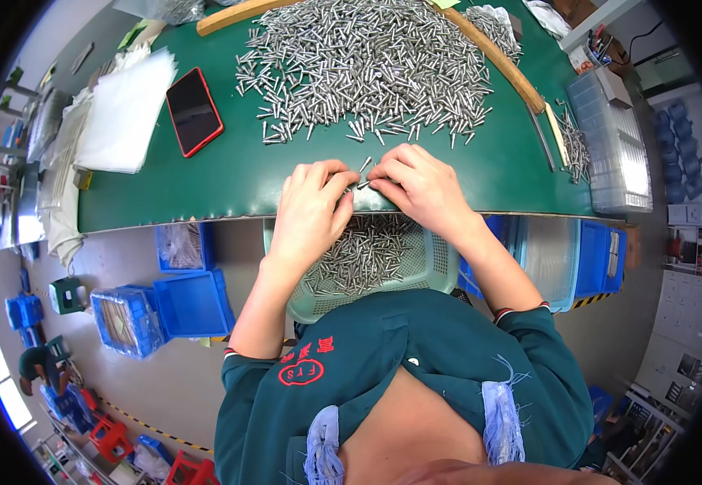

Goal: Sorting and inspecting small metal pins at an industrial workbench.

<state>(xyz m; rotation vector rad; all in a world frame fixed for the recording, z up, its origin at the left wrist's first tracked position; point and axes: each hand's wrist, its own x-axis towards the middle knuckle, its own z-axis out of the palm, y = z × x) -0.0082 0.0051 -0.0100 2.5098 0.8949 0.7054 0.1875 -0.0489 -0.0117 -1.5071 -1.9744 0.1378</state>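
Note:
At the front edge of the green table my left hand (312,202) and my right hand (422,187) face each other, fingertips nearly meeting. Both have fingers curled in a pinch. A small silver metal pin (363,185) sticks out at my right thumb and fingertip. Another metal pin (365,164) lies between the two hands' fingertips. A glint of metal shows between my left thumb and forefinger, mostly hidden by the fingers. Beyond the hands spreads a large heap of the same pins (367,69). Below the table edge, a pale green perforated basket (441,271) holds more pins.
Wooden strips (501,61) border the heap. A red-edged phone (194,111) and white sheets (124,121) lie left on the table (230,182). Clear plastic boxes (610,133) stand at right, beside a smaller group of pins (575,145). Blue crates (193,303) sit below at left.

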